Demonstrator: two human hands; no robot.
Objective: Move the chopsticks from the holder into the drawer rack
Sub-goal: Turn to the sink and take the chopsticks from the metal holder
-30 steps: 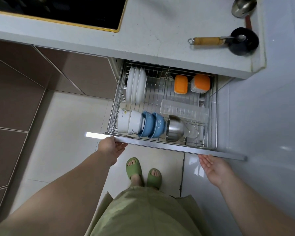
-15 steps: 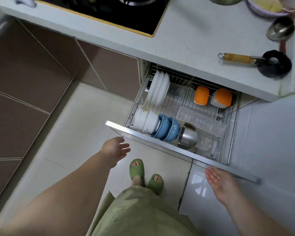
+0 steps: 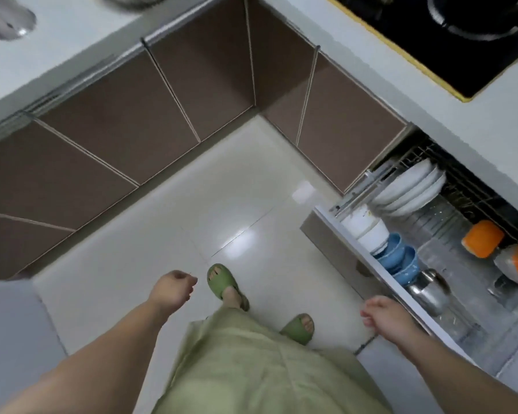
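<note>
The wire drawer rack [image 3: 449,222] stands pulled out at the right, holding white plates [image 3: 413,186], white and blue bowls [image 3: 398,258], a steel bowl [image 3: 428,291] and orange-lidded containers [image 3: 485,237]. My left hand [image 3: 172,289] hangs over the floor with loosely curled fingers and holds nothing. My right hand [image 3: 386,316] is beside the drawer's front edge, fingers loosely curled, also holding nothing. No chopsticks or holder can be seen.
Brown cabinet doors [image 3: 126,132] line an L-shaped corner under a white counter [image 3: 72,37]. A black cooktop [image 3: 449,40] sits at the upper right. Glossy floor tiles [image 3: 222,204] lie ahead. My feet wear green slippers [image 3: 222,279].
The view has swung left, away from the drawer, which now sits at the right edge. Both hands have left the drawer front and dropped lower, fingers curling.
</note>
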